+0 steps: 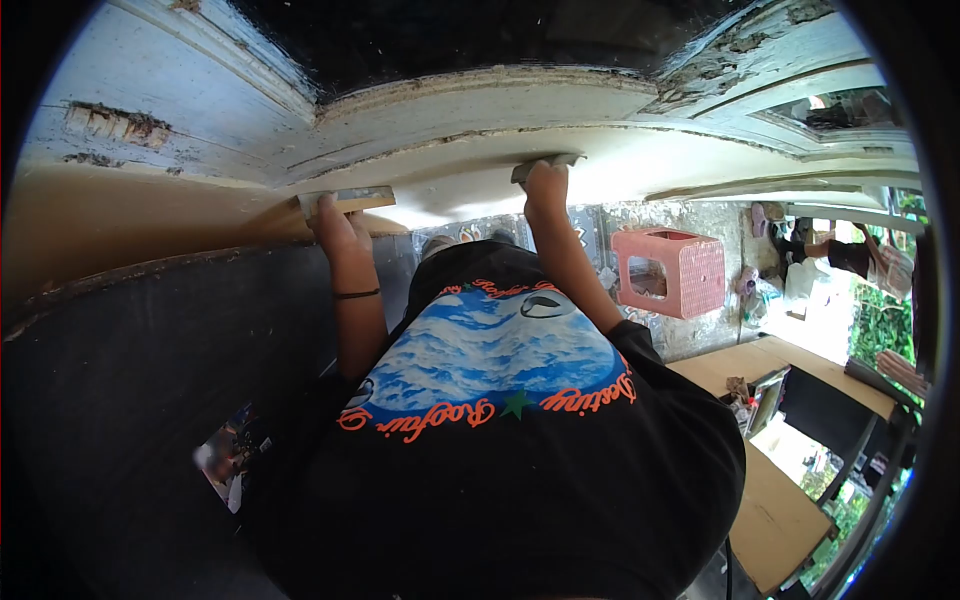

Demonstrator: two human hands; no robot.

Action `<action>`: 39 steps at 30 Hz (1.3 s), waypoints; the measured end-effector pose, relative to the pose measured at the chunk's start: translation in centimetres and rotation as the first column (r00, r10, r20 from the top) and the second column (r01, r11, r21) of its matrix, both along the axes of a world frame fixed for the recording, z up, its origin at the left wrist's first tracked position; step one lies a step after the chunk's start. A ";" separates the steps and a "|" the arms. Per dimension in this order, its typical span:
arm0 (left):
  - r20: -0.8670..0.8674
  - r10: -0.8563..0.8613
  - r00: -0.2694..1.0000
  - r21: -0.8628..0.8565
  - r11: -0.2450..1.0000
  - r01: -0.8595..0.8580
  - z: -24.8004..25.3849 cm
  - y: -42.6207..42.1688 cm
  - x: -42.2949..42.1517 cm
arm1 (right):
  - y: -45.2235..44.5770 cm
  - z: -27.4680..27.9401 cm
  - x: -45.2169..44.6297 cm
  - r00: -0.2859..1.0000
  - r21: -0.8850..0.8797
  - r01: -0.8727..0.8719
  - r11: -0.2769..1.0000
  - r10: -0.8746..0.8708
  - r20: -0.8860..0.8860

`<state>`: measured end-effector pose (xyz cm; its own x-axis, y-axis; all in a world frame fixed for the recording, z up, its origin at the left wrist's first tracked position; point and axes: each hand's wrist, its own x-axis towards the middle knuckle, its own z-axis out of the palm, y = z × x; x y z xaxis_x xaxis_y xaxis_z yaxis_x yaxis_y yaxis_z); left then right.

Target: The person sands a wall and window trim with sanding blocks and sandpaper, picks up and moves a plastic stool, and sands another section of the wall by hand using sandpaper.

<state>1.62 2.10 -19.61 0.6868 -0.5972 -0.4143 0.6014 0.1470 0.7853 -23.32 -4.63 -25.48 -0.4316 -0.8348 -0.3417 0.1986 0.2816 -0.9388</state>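
My left hand (342, 228) is closed around one end of a small flat board (368, 198) with a grey face and a pale wooden edge. It is held close to the cream wall (440, 185). To its right, my right hand (546, 188) grips a thin, bent grey sheet (570, 161), which appears to touch the wall just under a ledge. My fingers cover much of the sheet, so its exact kind is unclear. A dark band circles my left wrist.
Above the wall runs a white wooden window frame (220, 105) with chipped, rotten patches around dark glass. A pink plastic stool (690, 270) stands on the floor to the right. Farther right are a wooden table (790, 510), plastic bags and another person's arm (815, 249).
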 end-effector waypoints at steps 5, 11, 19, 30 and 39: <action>-0.085 -0.111 0.990 0.012 0.994 0.112 0.2 0.1 1.3 | -2.6 -2.9 -6.1 0.840 -0.011 -0.253 0.967 0.225 0.493; -0.074 -0.206 0.976 0.104 0.971 0.213 0.6 0.2 1.4 | 0.0 3.9 -0.6 0.773 -0.032 -0.093 0.995 0.093 0.627; -0.058 -0.282 0.958 0.034 0.958 0.284 0.0 0.0 1.8 | -0.9 3.8 -0.7 0.713 0.029 -0.278 0.960 0.187 0.676; -0.040 -0.257 0.966 0.124 0.958 0.260 -0.2 -0.3 2.0 | 0.0 3.8 0.0 0.624 -0.087 -0.316 0.945 0.276 0.731; -0.017 -0.216 0.976 0.165 0.962 0.216 -2.4 -0.6 1.9 | -0.9 -2.1 0.9 0.606 -0.054 -0.430 0.901 0.333 0.723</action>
